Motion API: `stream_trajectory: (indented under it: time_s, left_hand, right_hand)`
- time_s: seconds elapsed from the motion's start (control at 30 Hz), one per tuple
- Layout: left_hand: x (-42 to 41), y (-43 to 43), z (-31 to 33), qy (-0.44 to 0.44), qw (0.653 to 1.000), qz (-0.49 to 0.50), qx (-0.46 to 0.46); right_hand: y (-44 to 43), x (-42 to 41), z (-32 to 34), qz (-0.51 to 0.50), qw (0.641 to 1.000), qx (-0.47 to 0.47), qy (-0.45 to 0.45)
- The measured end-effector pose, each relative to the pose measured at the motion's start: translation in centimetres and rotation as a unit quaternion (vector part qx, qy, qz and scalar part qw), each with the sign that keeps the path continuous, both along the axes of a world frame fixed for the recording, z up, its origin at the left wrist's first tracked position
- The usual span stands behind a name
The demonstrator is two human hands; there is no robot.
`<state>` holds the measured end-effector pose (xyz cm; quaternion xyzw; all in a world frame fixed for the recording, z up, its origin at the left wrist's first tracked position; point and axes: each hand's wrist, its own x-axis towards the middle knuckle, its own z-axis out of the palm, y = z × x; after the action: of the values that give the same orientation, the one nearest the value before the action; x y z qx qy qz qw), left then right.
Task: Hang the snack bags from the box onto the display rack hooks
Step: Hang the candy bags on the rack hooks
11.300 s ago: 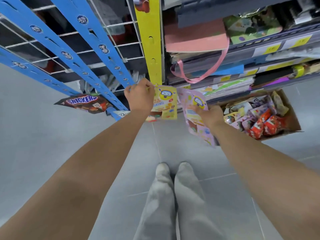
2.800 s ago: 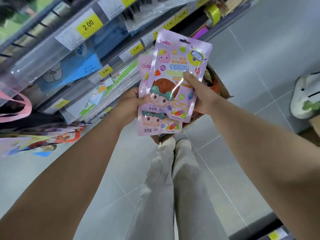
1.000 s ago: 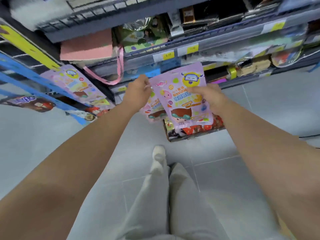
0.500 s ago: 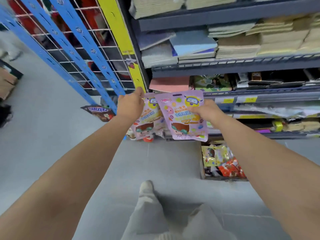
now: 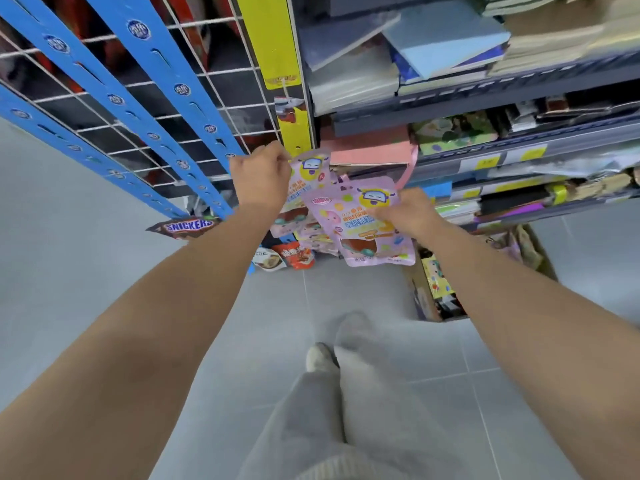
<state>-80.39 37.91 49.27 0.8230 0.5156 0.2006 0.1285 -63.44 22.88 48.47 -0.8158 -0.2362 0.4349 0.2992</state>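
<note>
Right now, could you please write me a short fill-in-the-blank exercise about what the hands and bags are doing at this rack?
The right hand holds a snack bag that is mostly ____.
The left hand grips the top of a second bag at the foot of the ____ strip.
The brown bag hanging under the blue strips reads ____.
The cardboard box stands on the ____.
Missing words: pink; yellow; Snickers; floor.

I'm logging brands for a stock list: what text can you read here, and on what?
"SNICKERS": brown bag at the foot of the blue strips.
Pink snack bags: print too blurred to read.
Yellow price tags on the shelf rail: unreadable.
Round logos on those strips: unreadable.
</note>
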Motion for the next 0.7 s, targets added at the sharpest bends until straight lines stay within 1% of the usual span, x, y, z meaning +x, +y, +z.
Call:
stream_trajectory:
  time_s: [0.07,0.2,0.33,0.53,0.63,0.7]
  left_hand:
    - [0.8,0.8,-1.1,-0.009,1.0,0.025,-0.003]
    - [2.7,1.1,-1.9,0.01,0.996,0.089,-0.019]
    - [3.8,1.6,-2.6,-0.012,0.989,0.135,-0.053]
    - [3.9,1.9,-3.7,-0.052,0.989,0.123,-0.061]
    - [3.3,2.4,-4.1,-0.09,0.99,0.079,-0.068]
    - [3.1,2.6,-4.3,-0.094,0.992,0.043,-0.068]
  right_hand:
    - [0.9,0.2,-0.6,0.003,1.0,-0.002,0.003]
    - [2.3,1.0,-1.5,0.019,1.0,-0.011,-0.006]
    - [3.4,2.2,-1.5,0.054,0.998,-0.016,-0.004]
    - [4.7,3.3,-1.2,0.079,0.997,0.004,0.006]
    - [5.4,3.3,-1.3,0.088,0.996,0.003,0.018]
    - [5.8,3.2,-1.6,0.088,0.996,-0.001,0.017]
